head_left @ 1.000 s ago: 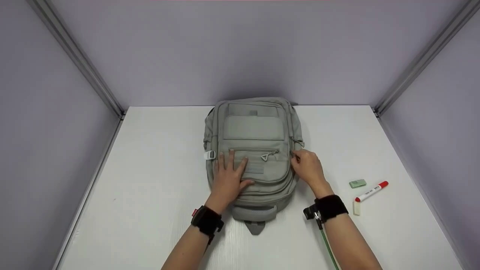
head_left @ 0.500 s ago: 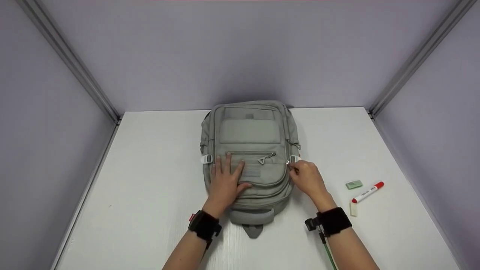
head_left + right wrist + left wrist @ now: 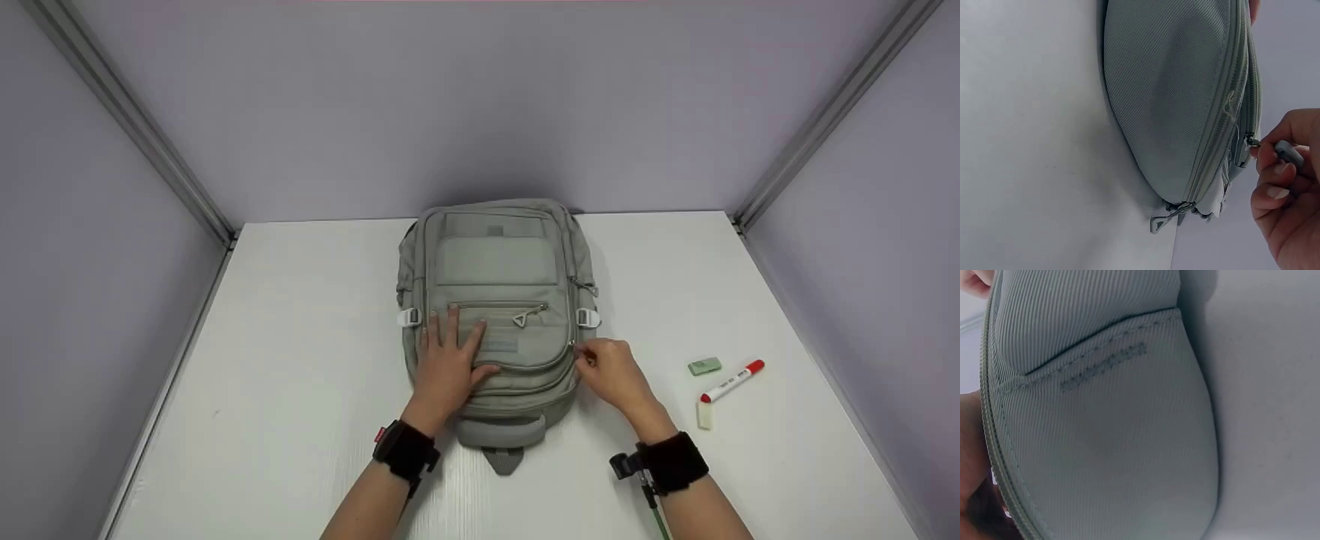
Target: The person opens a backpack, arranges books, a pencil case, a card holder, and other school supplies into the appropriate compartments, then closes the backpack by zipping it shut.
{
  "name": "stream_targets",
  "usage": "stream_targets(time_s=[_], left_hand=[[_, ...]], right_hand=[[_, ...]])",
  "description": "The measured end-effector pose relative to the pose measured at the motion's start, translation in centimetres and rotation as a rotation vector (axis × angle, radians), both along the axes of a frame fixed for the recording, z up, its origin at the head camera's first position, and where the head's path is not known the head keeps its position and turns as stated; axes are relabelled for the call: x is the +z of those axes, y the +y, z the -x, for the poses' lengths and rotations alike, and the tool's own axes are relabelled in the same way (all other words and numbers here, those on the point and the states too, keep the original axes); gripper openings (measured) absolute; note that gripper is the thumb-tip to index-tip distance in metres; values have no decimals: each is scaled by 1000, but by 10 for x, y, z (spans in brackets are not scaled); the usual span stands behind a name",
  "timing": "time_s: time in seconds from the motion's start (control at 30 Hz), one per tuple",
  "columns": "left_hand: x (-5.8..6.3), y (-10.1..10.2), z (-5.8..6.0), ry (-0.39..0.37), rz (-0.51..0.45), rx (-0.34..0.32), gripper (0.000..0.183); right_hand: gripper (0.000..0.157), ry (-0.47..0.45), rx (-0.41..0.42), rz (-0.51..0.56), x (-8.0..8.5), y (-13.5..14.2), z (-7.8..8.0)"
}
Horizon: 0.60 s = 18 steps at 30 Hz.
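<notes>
A grey-green backpack (image 3: pixel 496 261) lies on the white table, its carry handle (image 3: pixel 501 432) on the near side. My left hand (image 3: pixel 448 367) rests on the front of the bag with its fingers spread. At the bag's right edge, my right hand (image 3: pixel 615 375) pinches a zipper pull (image 3: pixel 1289 153); the right wrist view shows the metal slider (image 3: pixel 1251 140) on its zipper track. Another zipper pull (image 3: pixel 1158 224) hangs free on the main compartment's zipper. A triangular pull (image 3: pixel 521 319) lies on the front pocket. The left wrist view shows mostly the bag's fabric.
Right of the bag lie a green eraser-like block (image 3: pixel 705 366), a white marker (image 3: pixel 733 382) with red ends, and a small cream block (image 3: pixel 703 415). White side buckles (image 3: pixel 589 319) flank the bag. Grey panels (image 3: pixel 480 105) enclose the table at the back and sides.
My right hand has drawn the zipper pull down the bag's right edge toward me, uncovering the right white buckle. My left hand stays on the bag. The head view has shifted slightly.
</notes>
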State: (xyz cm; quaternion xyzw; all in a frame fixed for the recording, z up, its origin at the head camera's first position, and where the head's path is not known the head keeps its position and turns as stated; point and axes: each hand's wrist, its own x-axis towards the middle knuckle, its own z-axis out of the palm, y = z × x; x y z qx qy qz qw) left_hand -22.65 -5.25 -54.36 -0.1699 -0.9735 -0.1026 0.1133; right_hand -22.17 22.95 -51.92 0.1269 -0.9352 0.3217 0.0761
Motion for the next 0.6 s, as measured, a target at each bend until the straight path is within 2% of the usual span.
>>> stream_targets(time_s=[0.17,0.33,0.6], left_hand=[[0,0,-1,-19,3,-3,76],[1,1,-1,-35,5,-1,73],[3,3,-1,-54,11,9,73]], right_hand=[[14,-101,97,23,5,1,-5],[13,-158,210,39,9,1,-8],[19,-279,257,102,11,-8,-13]])
